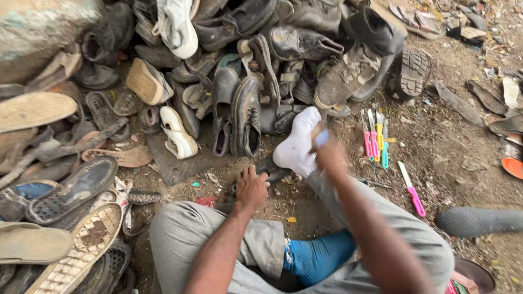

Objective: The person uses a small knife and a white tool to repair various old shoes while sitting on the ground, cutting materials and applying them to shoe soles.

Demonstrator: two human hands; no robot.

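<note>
- Head view: the white shoe is in the middle of the picture, held up in front of the shoe heap. Its long axis is tilted, from lower left to upper right; I cannot tell which end is the toe.
- The right hand is at the right side of the white shoe and touches it. The fingers are bent around something small and pale, but the hand is blurred, so I cannot tell how firmly it closes.
- The left hand is low, palm down, with the fingers resting on a dark shoe on the ground. The fingers are a little spread and do not pinch anything.
- On the soil to the right lie coloured small knives: about four close together, pointing away from the person, and one more pink-handled knife apart from them, so five in all.
- One dark sole lies at the right of the knee.
- The person sits in grey trousers, with a blue sock showing.
</note>
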